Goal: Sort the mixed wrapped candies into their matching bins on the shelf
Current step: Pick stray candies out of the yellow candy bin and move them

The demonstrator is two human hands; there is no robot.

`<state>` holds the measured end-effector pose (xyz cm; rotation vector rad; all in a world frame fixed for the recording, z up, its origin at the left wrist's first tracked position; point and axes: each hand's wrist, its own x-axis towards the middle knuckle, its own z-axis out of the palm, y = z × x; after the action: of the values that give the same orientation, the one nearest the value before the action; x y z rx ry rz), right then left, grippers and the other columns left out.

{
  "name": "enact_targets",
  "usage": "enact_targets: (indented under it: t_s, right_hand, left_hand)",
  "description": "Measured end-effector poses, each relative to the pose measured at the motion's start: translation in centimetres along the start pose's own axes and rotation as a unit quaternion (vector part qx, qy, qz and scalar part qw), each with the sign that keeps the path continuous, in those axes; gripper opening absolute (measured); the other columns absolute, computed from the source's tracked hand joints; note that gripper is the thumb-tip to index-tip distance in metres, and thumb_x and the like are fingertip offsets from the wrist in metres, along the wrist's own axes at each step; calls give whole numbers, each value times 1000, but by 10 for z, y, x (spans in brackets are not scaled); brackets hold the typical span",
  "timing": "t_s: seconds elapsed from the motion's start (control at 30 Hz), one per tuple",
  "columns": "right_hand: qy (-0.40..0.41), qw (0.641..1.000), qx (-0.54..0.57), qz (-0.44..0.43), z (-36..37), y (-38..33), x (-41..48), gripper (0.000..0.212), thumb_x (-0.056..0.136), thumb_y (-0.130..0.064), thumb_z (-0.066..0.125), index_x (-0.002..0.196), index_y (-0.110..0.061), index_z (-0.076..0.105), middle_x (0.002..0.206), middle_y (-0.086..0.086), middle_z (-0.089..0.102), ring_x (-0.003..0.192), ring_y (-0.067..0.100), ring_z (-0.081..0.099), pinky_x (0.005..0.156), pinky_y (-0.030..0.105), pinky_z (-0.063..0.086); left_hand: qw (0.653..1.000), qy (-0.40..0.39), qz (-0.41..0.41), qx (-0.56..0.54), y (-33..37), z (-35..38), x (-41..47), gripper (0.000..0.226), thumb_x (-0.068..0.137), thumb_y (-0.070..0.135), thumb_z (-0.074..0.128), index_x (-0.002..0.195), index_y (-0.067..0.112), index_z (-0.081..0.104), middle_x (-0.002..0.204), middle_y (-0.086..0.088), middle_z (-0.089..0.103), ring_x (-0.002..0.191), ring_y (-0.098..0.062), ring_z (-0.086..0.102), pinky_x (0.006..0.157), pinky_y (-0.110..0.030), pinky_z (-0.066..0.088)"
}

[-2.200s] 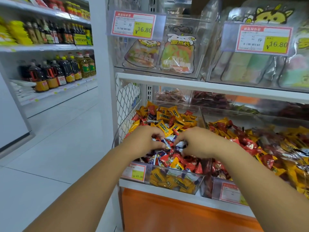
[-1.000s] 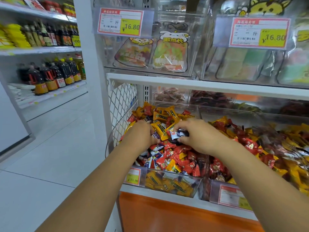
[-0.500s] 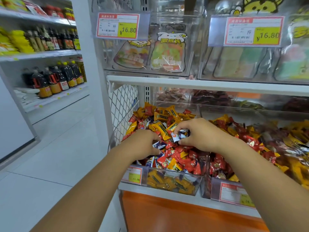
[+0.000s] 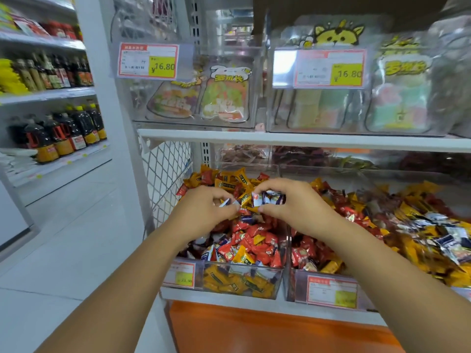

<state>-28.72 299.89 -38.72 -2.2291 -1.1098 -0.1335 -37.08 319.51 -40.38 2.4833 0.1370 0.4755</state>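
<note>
**Q:** Where were the hands and the candies?

**A:** Both hands hovered over the middle of the left bin point(image 4: 242, 278), a clear tub heaped with red, yellow and blue-white wrapped sweets. The right hand point(image 4: 288, 202) curled its fingers round a small bunch of blue-white candies point(image 4: 267, 198). The left hand point(image 4: 206, 207) pinched a single candy point(image 4: 226, 202) between thumb and fingertips.

**Q:** How would they handle?

**A:** Probably light, with crinkly, slippery wrappers. A loose bunch could spill, so gripping across the bodies looked safer than holding the twisted ends.

**Q:** How much room was there?

**A:** A wire mesh panel point(image 4: 168, 169) stood just left of the bin and a shelf board point(image 4: 305, 138) ran above it, limiting any lift. The neighbouring bin point(image 4: 298, 284) touched its right wall. Open aisle lay in front of the bin.
</note>
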Motion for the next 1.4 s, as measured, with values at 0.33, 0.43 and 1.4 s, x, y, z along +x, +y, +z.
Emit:
enact_targets:
  t_s: [0.33,0.43,1.4]
  right_hand:
    - [99,986,-42,128,-97,74,-71,23,79,-28,77,91,-40,60,95,-7,67,73,14,60,65,22,39]
    - [131,976,-54,166,-124,104,-98,21,79,-24,77,96,-30,66,91,-4,67,68,9,57,60,13,38]
    - [126,979,-65,144,-138,99,-117,20,82,-24,75,101,-29,70,109,-7,68,99,8,59,86,19,41]
  left_hand:
    - [987,-24,112,-108,123,68,23,11,82,41,72,86,30,71,71,14,63,58,5,47,54,-13,34]
    - [983,-48,136,-115,160,108,38,10,83,39,72,80,29,70,65,15,58,57,5,46,53,-13,31]
    - [980,-114,161,-12,143,81,33,46,75,39,78,118,37,63,127,16,57,116,3,49,98,-9,33]
